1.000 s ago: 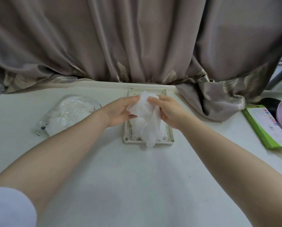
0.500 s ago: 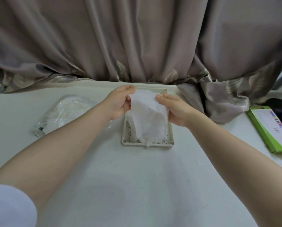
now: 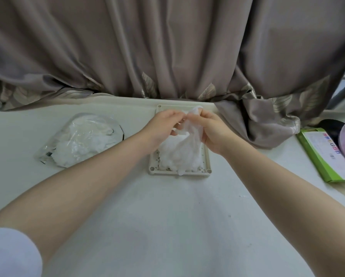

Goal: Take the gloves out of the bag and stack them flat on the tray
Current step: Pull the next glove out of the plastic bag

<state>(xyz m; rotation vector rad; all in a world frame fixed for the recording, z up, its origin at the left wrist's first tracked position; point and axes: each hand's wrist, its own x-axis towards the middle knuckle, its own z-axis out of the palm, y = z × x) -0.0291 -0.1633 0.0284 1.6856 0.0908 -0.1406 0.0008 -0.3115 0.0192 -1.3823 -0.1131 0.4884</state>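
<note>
Gloves: thin, white and translucent, found in three places, listed below among the other items, largest first.

Curtain: taupe, in heavy folds behind the table, its leaf-patterned hem bunched on the far right of the tabletop.

Table: white, bearing everything listed.

Box: green, flat, with a white label, at the right edge beside a dark round object and a pink one cut off by the frame.

Bag: clear plastic, lying on its side to the left of the tray, well apart from it, with crumpled white gloves inside.

Tray: pale, square, with a perforated floor and a hole at each visible near corner, set at centre close to the curtain. A low pile of gloves lies in it.

Glove: held up over the tray, hanging down onto the pile, one tip lapping the near rim.

Left hand: fingers curled, pinching the glove's top edge; somewhat blurred.

Right hand: thumb and fingers closed on the same top edge, just beside the left hand.

Sleeve: white, at the lower left corner.
</note>
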